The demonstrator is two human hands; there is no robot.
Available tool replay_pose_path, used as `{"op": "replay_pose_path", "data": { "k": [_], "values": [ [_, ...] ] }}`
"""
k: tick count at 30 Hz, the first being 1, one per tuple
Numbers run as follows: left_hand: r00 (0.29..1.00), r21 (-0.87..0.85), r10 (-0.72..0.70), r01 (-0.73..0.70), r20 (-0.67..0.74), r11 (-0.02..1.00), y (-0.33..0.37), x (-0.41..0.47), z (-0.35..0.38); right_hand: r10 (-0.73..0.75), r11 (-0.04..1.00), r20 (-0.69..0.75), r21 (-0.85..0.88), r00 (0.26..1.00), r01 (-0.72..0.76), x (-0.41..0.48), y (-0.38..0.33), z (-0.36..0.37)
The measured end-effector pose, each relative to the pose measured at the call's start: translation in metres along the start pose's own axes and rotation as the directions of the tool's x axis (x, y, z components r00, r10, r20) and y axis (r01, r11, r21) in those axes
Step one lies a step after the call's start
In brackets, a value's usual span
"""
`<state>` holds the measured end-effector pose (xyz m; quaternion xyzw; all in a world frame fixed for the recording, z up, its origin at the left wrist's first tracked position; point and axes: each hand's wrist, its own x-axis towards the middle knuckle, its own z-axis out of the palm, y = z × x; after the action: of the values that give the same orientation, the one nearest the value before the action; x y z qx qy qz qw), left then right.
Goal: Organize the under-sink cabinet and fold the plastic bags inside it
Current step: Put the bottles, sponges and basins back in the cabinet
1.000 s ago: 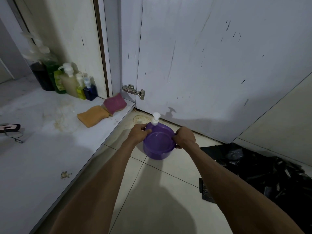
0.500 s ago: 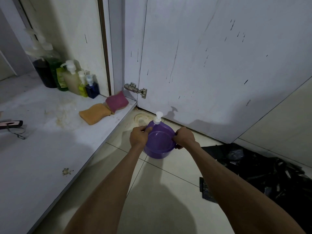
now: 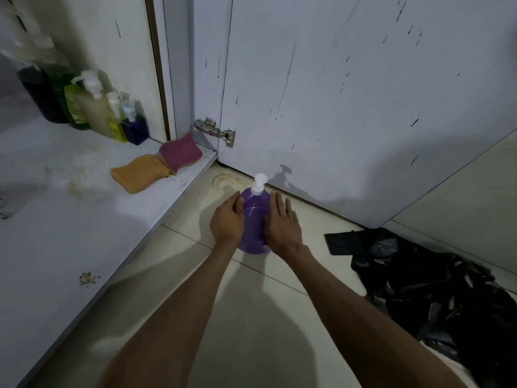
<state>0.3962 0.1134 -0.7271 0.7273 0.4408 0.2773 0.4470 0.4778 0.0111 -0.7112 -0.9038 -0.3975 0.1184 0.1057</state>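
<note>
Well, my left grip (image 3: 228,219) lies against the left side of the purple container (image 3: 255,219) and my right grip (image 3: 282,222) against its right side. The fingers of both are nearly straight, so they press and steady it; neither curls round it. The container, topped by a white pump (image 3: 259,182), seems to stand on the floor tiles (image 3: 251,317) at mid-frame, just in front of the open cabinet door (image 3: 335,107) and beside the front edge of the cabinet floor (image 3: 56,247).

By my reckoning the sorting is partly done. A row of bottles (image 3: 92,107) stands at the back of the cabinet floor in the upper left, and an orange sponge (image 3: 140,173) and a pink sponge (image 3: 180,152) lie touching near the hinge (image 3: 215,131). The container is outside the cabinet and not yet placed. The black plastic bags (image 3: 433,289) lie in a loose heap on the tiles at the lower right, well apart from the cabinet, with one flat dark piece (image 3: 345,242) at the heap's upper left edge. The folding looks almost wholly left to do.

The tallest bottles are blurred and cut off at the frame's upper left. The heap runs off the right edge. A ridge crosses the container's body, and I cannot tell whether it is one vessel or two nested.
</note>
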Motion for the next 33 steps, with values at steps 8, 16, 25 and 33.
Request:
{"op": "replay_pose_path", "data": {
  "k": [8, 16, 25, 33],
  "values": [
    [0.967, 0.192, 0.251, -0.253, 0.037, 0.948, -0.013, 0.008, 0.007, -0.152, 0.988, -0.091, -0.038, 0.984, 0.149, 0.004, 0.02, 0.011],
    [0.958, 0.21, 0.269, -0.285, 0.099, 0.935, -0.014, 0.018, 0.006, -0.173, 0.985, -0.023, 0.004, 0.985, 0.173, 0.016, 0.027, 0.015],
    [0.94, 0.271, 0.276, -0.325, 0.203, 0.906, -0.006, 0.022, 0.004, -0.082, 0.996, -0.076, 0.04, 0.994, 0.085, 0.019, 0.021, 0.023],
    [0.921, 0.373, 0.29, -0.373, 0.259, 0.849, -0.012, -0.008, 0.004, 0.041, 0.99, -0.222, 0.139, 0.974, -0.01, -0.006, 0.001, 0.032]
  ]
}}
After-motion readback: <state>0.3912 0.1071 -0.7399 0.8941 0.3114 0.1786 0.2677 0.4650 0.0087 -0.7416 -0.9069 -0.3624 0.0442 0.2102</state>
